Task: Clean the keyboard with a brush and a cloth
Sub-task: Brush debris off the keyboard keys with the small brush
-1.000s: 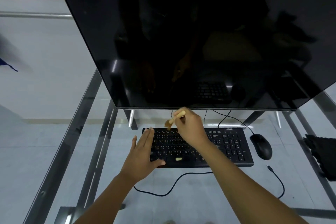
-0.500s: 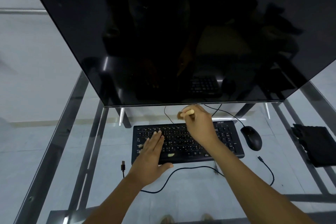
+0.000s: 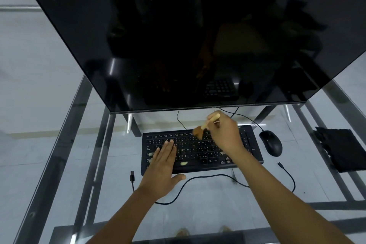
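Note:
A black keyboard (image 3: 198, 150) lies on the glass table under the monitor. My left hand (image 3: 164, 166) rests flat on its left half, fingers straight, thumb off the front edge. My right hand (image 3: 225, 134) grips a small wooden-handled brush (image 3: 206, 125) over the keyboard's upper middle; the brown bristles touch the top key rows. A few pale crumbs sit on the keys near the space bar (image 3: 183, 163) and at the left edge. A folded black cloth (image 3: 340, 148) lies at the table's right side.
A large black monitor (image 3: 188, 35) overhangs the back of the keyboard. A black mouse (image 3: 271, 143) sits right of the keyboard. Loose black cables (image 3: 188, 182) run along the glass table (image 3: 59, 164) in front of the keyboard.
My right hand has carried the brush rightward along the top key rows. My left hand has slid further onto the keyboard's left half. The camera view shifted slightly.

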Demonstrator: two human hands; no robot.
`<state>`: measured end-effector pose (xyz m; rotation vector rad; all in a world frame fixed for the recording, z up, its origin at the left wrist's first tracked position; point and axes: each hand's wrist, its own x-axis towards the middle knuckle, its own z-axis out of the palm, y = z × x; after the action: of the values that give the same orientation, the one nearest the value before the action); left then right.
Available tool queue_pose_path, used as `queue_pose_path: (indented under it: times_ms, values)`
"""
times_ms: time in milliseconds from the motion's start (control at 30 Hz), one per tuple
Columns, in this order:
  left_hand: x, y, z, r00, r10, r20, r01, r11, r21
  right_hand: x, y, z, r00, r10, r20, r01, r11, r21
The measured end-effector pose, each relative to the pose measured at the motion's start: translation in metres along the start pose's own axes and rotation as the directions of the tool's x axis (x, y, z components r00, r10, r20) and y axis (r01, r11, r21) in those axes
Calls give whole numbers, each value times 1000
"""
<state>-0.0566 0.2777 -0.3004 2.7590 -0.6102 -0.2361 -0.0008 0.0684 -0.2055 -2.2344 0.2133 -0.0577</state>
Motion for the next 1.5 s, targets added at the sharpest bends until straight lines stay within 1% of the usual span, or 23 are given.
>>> queue_pose_path:
  times_ms: [67, 167, 233, 300, 367, 433, 500, 567, 633, 700, 767, 833, 867, 933, 967, 1033, 1100, 1133, 1200, 1267, 1333, 1400, 1500]
  values:
    - [1, -1, -1, 1000, 8, 0, -8, 1000, 8, 1, 1, -4, 1000, 1, 17, -3, 991, 132]
    - [-1, -1, 2, 1000, 11, -6, -11, 1000, 18, -7, 2, 0, 960, 38, 278, -64, 994, 87]
    - [-1, 0, 4, 1000, 5, -12, -4, 1000, 13, -6, 5, 2, 996, -12, 90, 12, 1000, 9]
    - [1, 1, 4, 1000, 3, -22, -2, 1000, 13, -6, 10, -4, 996, -29, -81, 36, 996, 85]
    - [1, 1, 3, 1000, 5, -19, -4, 1000, 14, -5, 13, -6, 998, 17, 63, -29, 981, 190]
    - [0, 2, 3, 1000, -4, -15, 5, 1000, 18, -12, 16, -3, 972, 35, 232, -57, 995, 86]
    - [0, 3, 4, 1000, -12, -9, 13, 1000, 24, -13, 20, -2, 999, -21, 44, 21, 1000, -9]
    - [1, 4, 6, 1000, -6, -19, 7, 999, 42, -14, 21, -8, 997, -20, -78, 30, 991, 129]
    - [4, 3, 8, 1000, 7, -17, -6, 998, 55, -16, 21, -13, 990, 31, 139, -69, 959, 276]
    - [6, 4, 9, 1000, 11, -13, -10, 998, 69, -22, 24, -12, 933, 26, 359, -77, 989, 127]
    - [8, 6, 9, 1000, 11, 0, -11, 998, 62, -22, 31, -11, 975, -62, 215, 75, 996, -49]
    - [10, 9, 9, 1000, 10, -7, -10, 999, 46, -21, 30, -16, 991, -131, -4, 131, 991, -30]
    - [11, 9, 9, 1000, 11, -6, -10, 999, 48, -19, 30, -19, 991, -130, -5, 130, 991, 42]
    - [12, 11, 9, 1000, 16, 10, -17, 998, 54, -20, 27, -21, 967, -60, 247, 38, 995, 91]
    - [13, 12, 10, 1000, 16, 4, -16, 998, 53, -22, 26, -21, 941, -45, 336, 47, 999, 2]
    - [14, 13, 9, 1000, 12, 6, -12, 998, 54, -20, 30, -20, 969, -111, 219, 134, 987, -93]
    - [16, 15, 9, 1000, 11, 7, -12, 998, 61, -18, 28, -25, 985, -170, -16, 169, 985, -34]
    - [17, 16, 8, 1000, 15, 2, -16, 998, 67, -16, 29, -28, 988, -155, -26, 155, 988, 25]
    - [18, 17, 8, 1000, 23, 3, -23, 997, 69, -16, 27, -32, 971, -57, 230, 38, 996, 83]
    - [19, 17, 8, 1000, 16, 2, -16, 998, 60, -20, 27, -30, 941, -44, 336, 74, 994, -78]
    - [23, 21, 8, 1000, 14, 5, -14, 999, 46, -19, 30, -31, 992, -115, 52, 121, 984, -132]
    - [28, 25, 7, 1000, 17, -8, -16, 999, 40, -18, 34, -36, 995, -96, -39, 95, 995, -27]
    - [34, 30, 6, 1000, 29, -2, -29, 999, 27, -20, 36, -39, 945, 42, 323, -37, 999, -20]
